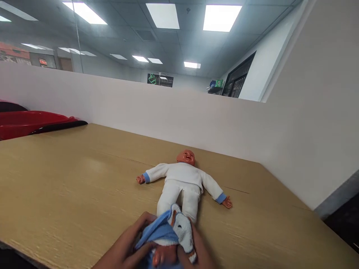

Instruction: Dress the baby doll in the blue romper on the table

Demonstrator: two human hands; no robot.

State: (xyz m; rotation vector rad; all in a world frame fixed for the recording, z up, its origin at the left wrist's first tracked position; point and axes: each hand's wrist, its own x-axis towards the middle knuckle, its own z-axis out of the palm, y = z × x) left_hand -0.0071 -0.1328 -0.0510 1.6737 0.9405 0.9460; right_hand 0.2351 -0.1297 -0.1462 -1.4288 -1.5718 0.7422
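A baby doll [183, 173] lies on its back, head away from me, arms spread to both sides. It wears a white top with blue cuffs, and its legs are white. Around its lower legs is a bunched blue garment [161, 231] with a white, brown-edged fluffy part on its right. My left hand [141, 231] is closed on the blue cloth at the left. On the other side, my right hand [195, 239] grips the white part of the same garment. A bare doll foot [161, 257] shows between my hands; the other foot cannot be made out.
The doll rests on a wooden table [84, 186]. A low white partition [157, 108] with glass above runs along the back, meeting a wall [308, 130] at the right. A red plastic object with black edges [33, 121] stands at the far left.
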